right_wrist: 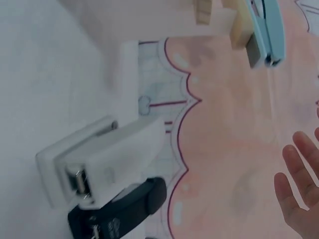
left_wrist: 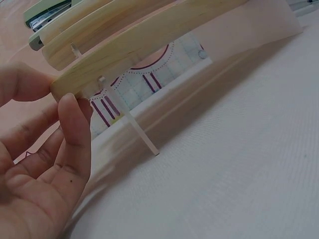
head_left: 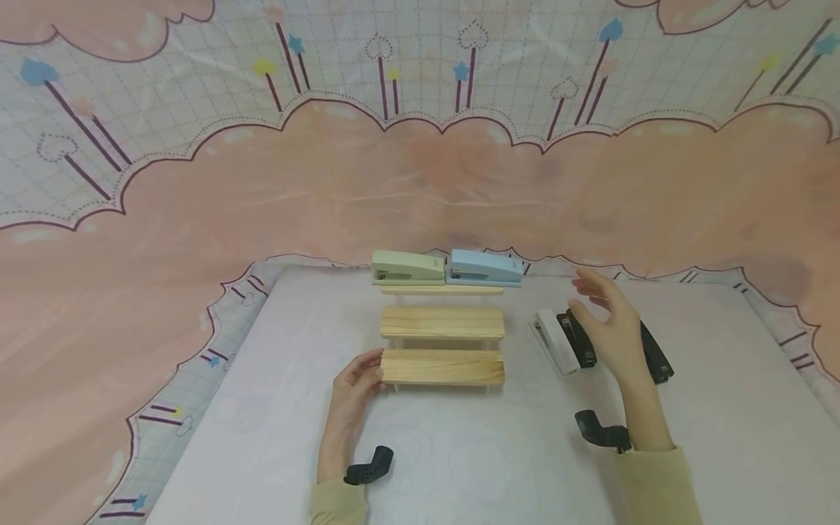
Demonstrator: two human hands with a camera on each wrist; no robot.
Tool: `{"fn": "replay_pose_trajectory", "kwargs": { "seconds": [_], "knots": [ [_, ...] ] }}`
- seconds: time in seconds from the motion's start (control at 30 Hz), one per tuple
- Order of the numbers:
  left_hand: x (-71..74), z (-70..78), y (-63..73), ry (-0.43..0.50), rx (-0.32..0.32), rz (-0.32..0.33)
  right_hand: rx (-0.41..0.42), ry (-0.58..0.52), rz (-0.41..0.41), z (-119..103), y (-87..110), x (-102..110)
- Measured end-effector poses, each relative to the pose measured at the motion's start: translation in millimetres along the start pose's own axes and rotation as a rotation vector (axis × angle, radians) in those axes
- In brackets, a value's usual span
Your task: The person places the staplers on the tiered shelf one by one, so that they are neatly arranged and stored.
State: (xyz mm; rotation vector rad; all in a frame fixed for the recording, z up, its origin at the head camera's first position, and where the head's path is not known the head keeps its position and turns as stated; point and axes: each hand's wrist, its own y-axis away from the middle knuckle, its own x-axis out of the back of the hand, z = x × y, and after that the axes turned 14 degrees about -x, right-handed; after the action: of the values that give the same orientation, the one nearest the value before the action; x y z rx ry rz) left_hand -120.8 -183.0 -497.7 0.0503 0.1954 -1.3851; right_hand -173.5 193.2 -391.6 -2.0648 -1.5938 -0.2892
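Note:
A three-tier wooden display rack [head_left: 442, 367] with clear legs stands at the middle of the table. My left hand [head_left: 353, 399] pinches the left end of its lowest board [left_wrist: 149, 37] between thumb and fingers. On the top tier, a green stapler [head_left: 408, 270] and a light blue stapler [head_left: 485, 269] lie end to end. My right hand [head_left: 613, 332], holding nothing, hovers over the staplers to the right of the rack. There, a white stapler [head_left: 555, 343] lies beside a black stapler [head_left: 579, 341]. Another black stapler [head_left: 656, 354] is partly hidden behind the hand.
The white table [head_left: 262, 437] is backed by a pink, cloud-patterned cloth [head_left: 367, 182] that also drapes around its sides. Both lower tiers of the rack show bare wood. A dark camera mount [head_left: 370, 467] sits on each wrist.

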Motion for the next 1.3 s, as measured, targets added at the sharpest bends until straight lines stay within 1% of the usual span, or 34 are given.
{"fn": "replay_pose_trajectory", "kwargs": {
  "seconds": [0.17, 0.3, 0.43, 0.67, 0.87, 1.03, 1.3],
  "knots": [
    [-0.4, 0.4, -1.0, -0.007, -0.015, -0.002, -0.049, -0.001, 0.073, 15.6, 7.3, 7.3],
    [-0.2, -0.1, -1.6, -0.008, -0.019, -0.001, -0.124, 0.022, 0.106, 26.0, 11.3, 13.4],
    [-0.6, -0.9, -1.5, -0.002, -0.011, 0.002, -0.197, 0.040, 0.131, 38.8, 14.3, 20.1],
    [-1.7, -0.8, -0.8, 0.020, 0.000, 0.003, -0.235, 0.058, 0.207, 58.3, 14.1, 32.1],
    [-1.0, -0.8, -0.3, 0.022, 0.000, 0.013, -0.330, 0.070, 0.204, 66.7, 13.6, 40.7],
    [0.5, -0.1, -0.1, 0.031, -0.004, 0.016, -0.365, 0.095, 0.201, 77.3, 13.6, 45.3],
    [-1.0, 1.4, 0.1, 0.019, 0.011, 0.003, -0.415, 0.147, 0.139, 98.5, 17.1, 55.0]
  ]
}}
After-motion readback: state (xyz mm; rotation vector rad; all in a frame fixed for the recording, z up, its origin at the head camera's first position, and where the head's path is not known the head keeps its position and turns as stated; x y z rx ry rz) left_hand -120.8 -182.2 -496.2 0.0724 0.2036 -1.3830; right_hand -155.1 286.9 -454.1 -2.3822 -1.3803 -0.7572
